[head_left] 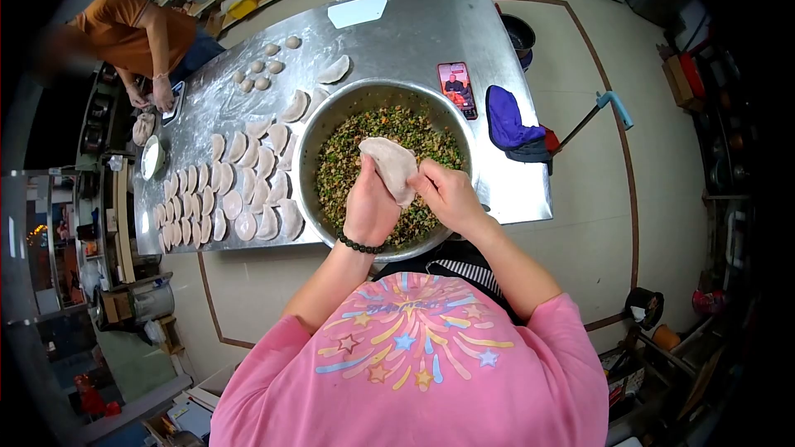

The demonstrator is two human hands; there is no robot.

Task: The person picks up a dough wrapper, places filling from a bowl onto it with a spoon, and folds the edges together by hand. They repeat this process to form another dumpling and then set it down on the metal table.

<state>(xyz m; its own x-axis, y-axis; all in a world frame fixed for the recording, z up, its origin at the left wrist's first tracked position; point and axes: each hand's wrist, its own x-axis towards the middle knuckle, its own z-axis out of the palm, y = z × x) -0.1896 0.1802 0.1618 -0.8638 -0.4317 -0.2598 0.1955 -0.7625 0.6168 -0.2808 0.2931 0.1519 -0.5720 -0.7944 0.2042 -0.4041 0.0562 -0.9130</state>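
A large half-moon dumpling (pixel 389 164) is held in both hands above a wide metal bowl (pixel 310 167). My left hand (pixel 370 205) cradles it from below and the left side, with a dark bead bracelet on the wrist. At its right edge, the fingers of my right hand (pixel 447 195) pinch the dough. Under the hands, the bowl holds chopped green and brown filling (pixel 339 136). Rows of folded dumplings (pixel 248 178) lie on the metal table left of the bowl, and one more dumpling (pixel 334 69) rests beyond its rim.
Several dough balls (pixel 262 83) sit on the floured metal table (pixel 414 41). A lit phone (pixel 457 89) and purple cloth (pixel 509 120) lie right of the bowl. At the far left stands a co-worker in an orange shirt (pixel 124 29), hands near a small tray, with a white bowl (pixel 152 157) nearby.
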